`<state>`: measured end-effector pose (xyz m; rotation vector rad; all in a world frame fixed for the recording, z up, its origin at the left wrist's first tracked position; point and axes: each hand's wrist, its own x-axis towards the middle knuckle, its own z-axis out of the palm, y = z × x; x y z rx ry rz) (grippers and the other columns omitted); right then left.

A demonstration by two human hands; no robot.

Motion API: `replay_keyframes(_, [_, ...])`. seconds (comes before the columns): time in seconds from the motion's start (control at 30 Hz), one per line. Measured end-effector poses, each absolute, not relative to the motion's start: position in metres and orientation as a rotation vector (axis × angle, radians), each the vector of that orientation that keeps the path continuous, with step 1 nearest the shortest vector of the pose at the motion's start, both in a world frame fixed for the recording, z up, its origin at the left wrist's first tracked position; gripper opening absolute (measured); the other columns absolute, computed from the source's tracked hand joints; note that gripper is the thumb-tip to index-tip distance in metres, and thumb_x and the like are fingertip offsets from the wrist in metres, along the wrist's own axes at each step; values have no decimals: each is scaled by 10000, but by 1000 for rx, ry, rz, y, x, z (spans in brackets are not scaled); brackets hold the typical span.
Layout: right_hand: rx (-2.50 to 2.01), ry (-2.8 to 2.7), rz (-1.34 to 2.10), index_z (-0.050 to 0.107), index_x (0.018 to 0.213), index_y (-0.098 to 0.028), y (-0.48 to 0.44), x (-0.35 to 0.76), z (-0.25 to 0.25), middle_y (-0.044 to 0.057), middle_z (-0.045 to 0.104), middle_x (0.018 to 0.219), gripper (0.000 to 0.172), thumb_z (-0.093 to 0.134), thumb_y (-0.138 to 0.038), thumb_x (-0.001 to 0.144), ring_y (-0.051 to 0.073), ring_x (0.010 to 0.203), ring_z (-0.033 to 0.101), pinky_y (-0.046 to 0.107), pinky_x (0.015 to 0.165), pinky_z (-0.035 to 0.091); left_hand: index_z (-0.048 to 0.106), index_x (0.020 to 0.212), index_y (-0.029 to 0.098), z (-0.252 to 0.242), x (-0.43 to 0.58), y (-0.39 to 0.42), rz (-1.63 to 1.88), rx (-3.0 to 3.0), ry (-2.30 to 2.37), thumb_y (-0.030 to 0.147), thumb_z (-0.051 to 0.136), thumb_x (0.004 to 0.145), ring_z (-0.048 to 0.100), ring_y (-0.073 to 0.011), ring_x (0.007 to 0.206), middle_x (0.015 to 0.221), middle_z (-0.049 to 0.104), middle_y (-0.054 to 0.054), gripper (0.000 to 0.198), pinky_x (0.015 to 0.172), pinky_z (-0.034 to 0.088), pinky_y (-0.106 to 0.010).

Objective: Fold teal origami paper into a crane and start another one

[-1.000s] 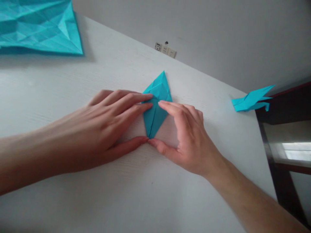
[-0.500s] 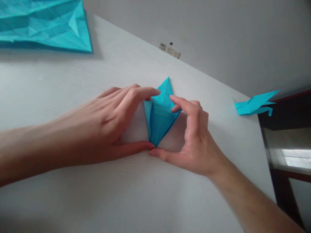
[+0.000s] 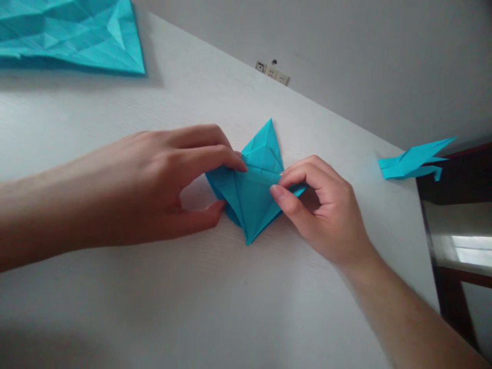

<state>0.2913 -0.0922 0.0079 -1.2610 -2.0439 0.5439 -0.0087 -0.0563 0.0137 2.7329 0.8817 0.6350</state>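
Observation:
A folded teal origami piece (image 3: 255, 189), kite-shaped with its side flaps spread out, lies on the white table (image 3: 192, 297). My left hand (image 3: 161, 182) grips its left flap, fingertips on top and thumb at the lower edge. My right hand (image 3: 326, 210) pinches the right flap between thumb and curled fingers. The piece's top point and bottom point stick out between the hands.
A large creased teal paper sheet (image 3: 77, 33) lies at the table's far left corner. A finished teal paper crane (image 3: 413, 160) sits near the right edge. Wall sockets (image 3: 273, 72) show behind the table. Dark furniture (image 3: 453, 205) stands to the right.
The narrow folded diamond has been opened: both hands pulled its side flaps outward, so the piece is now wider. My right fingers went from flat on the paper to a pinch.

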Motion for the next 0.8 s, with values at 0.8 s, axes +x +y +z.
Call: replay_keyframes(0.8, [-1185,-2000,652,615,1473,-349,-95,298,-5,81,766,1282,412,764,-408,1094,317,1134,768,516,938,685,661,1485,214,11,-13,-68,726,2586,1173,428,563,1225,912,-258,1097,1339,824,-15,351,909,745,-386])
